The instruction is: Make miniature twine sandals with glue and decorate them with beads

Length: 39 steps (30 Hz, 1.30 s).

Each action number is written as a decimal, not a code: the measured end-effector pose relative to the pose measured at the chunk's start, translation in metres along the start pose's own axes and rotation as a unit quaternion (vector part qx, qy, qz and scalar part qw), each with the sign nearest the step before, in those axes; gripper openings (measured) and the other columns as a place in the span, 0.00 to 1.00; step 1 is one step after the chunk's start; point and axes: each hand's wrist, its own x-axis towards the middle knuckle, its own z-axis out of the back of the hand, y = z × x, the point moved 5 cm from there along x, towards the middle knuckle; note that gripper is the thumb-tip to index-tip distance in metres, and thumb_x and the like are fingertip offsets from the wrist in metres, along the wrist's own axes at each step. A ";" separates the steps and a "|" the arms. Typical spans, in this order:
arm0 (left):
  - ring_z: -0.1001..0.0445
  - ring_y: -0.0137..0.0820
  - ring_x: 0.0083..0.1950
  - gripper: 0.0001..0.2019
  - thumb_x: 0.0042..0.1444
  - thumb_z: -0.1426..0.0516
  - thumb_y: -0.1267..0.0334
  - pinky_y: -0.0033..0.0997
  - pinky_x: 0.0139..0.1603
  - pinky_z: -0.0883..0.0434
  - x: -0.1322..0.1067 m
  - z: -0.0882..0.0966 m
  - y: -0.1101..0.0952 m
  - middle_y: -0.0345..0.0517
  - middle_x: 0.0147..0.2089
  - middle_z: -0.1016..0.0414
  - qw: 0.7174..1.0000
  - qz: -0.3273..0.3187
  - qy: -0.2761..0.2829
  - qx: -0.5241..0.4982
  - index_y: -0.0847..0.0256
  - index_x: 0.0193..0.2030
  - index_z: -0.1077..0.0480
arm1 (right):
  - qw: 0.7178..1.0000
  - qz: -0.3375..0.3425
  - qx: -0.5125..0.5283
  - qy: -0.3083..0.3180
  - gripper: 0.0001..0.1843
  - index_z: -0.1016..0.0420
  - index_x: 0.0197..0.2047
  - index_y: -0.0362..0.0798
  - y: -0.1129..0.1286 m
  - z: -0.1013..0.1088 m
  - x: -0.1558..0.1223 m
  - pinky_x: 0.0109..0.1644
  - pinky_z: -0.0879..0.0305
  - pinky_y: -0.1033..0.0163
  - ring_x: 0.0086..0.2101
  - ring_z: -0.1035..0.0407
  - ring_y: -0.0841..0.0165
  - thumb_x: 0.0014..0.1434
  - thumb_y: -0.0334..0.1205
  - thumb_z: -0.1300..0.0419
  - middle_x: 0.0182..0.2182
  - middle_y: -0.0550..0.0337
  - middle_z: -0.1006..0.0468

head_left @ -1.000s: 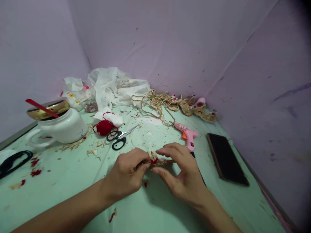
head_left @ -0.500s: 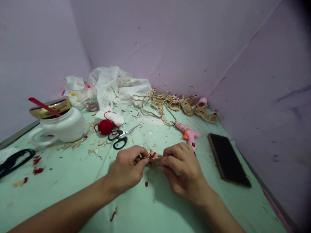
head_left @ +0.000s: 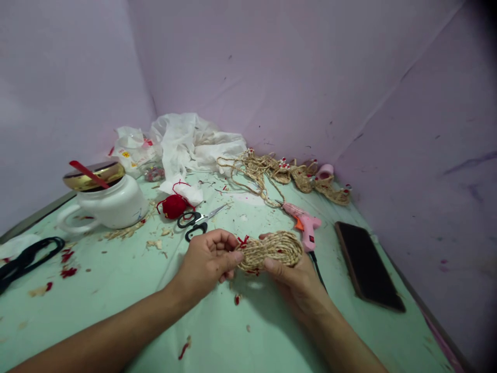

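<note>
A small coiled straw-rope sole point(head_left: 285, 247), shaped like a shoe sole, is held above the table between both hands, its flat face toward me. Red yarn point(head_left: 243, 241) is tied at its left end, and more red shows along its lower edge. My left hand point(head_left: 212, 256) pinches that left end between thumb and fingers. Around the right part, my right hand point(head_left: 295, 282) is closed, thumb in front and fingers mostly hidden behind. Just beyond the hands lie black-handled scissors point(head_left: 198, 221) and a pink glue gun point(head_left: 303, 220).
A red yarn ball point(head_left: 174, 206) sits by the scissors. At left stands a white mug point(head_left: 112, 204) with a gold lid. Several woven straw slippers point(head_left: 301, 178) line the back right, near white plastic bags point(head_left: 194, 140). A phone point(head_left: 368, 264) lies at right; scraps litter the green cloth.
The straw sole has turned from edge-on to face me. My right hand has shifted from pinching its edge to supporting it from below and behind. The view has shifted slightly.
</note>
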 end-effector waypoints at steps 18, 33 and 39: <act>0.33 0.41 0.43 0.14 0.51 0.54 0.70 0.37 0.42 0.35 0.023 0.064 -0.033 0.55 0.39 0.30 0.725 -0.137 -0.164 0.655 0.66 0.41 0.31 | 0.996 0.011 0.071 -0.055 0.17 0.25 0.32 0.46 -0.003 0.023 0.007 0.38 0.32 0.63 0.31 0.28 0.67 0.35 0.33 0.30 0.28 0.60 0.21; 0.27 0.39 0.37 0.21 0.47 0.48 0.65 0.34 0.32 0.32 0.019 0.068 -0.043 0.46 0.35 0.28 0.932 -0.116 -0.056 0.338 0.59 0.51 0.41 | 0.989 0.007 0.135 -0.057 0.16 0.26 0.31 0.47 0.000 0.022 0.008 0.38 0.31 0.65 0.31 0.27 0.68 0.35 0.32 0.29 0.27 0.61 0.21; 0.34 0.27 0.27 0.20 0.42 0.43 0.59 0.25 0.26 0.36 0.000 0.034 -0.044 0.37 0.26 0.36 0.974 -0.087 0.087 0.193 0.62 0.44 0.37 | 0.985 0.036 0.160 -0.052 0.14 0.26 0.30 0.47 0.012 0.023 0.011 0.35 0.30 0.68 0.30 0.27 0.70 0.37 0.30 0.30 0.28 0.62 0.21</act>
